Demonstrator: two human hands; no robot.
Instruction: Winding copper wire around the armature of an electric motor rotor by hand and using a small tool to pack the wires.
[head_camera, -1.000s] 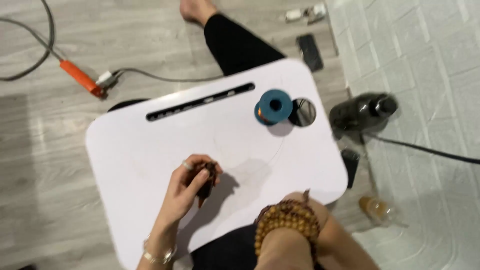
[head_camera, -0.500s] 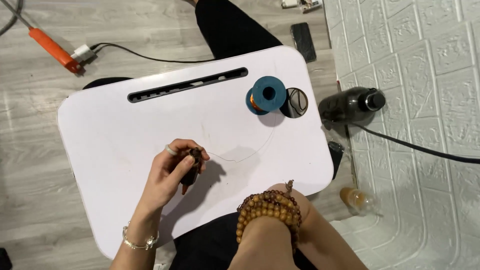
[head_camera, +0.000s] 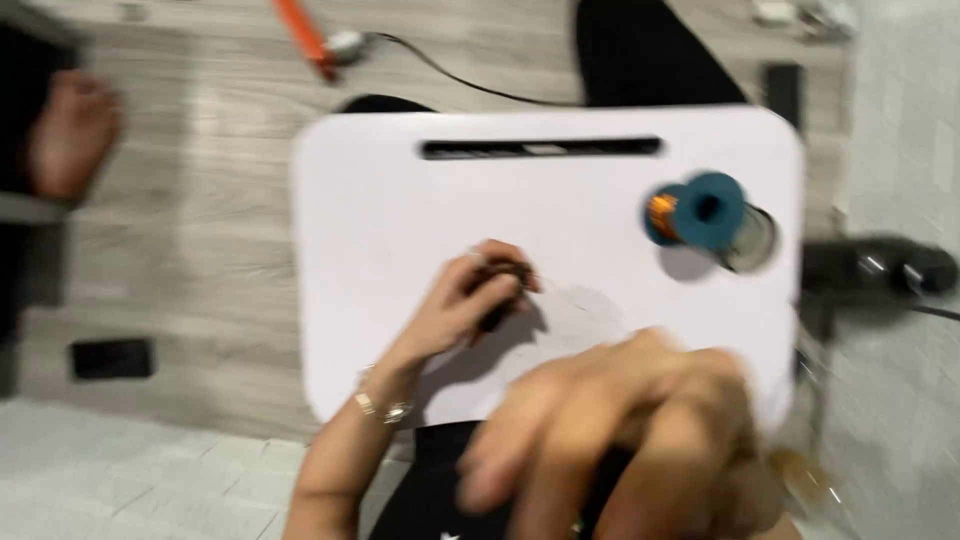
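Note:
My left hand (head_camera: 470, 300) rests on the white lap table (head_camera: 400, 200) with its fingers closed around a small dark object (head_camera: 497, 290) that I cannot identify. A bracelet circles that wrist. My right hand (head_camera: 620, 430) is raised close to the camera, large and blurred, fingers spread and curled, with nothing visible in it. A blue spool of copper-coloured wire (head_camera: 695, 212) stands on the table's right side, next to a small round tin (head_camera: 752, 240). A thin wire seems to lie across the table near my left hand.
The table has a dark slot (head_camera: 540, 148) along its far edge. A dark bottle (head_camera: 880, 268) lies on the floor to the right, a black phone (head_camera: 783, 88) beyond the table, an orange tool (head_camera: 300, 35) with a cable at the top, a bare foot (head_camera: 70, 130) at left.
The view has swung left and blurred. My right hand has risen from the lower edge toward the camera, fingers apart. My left hand keeps its hold on the small dark object.

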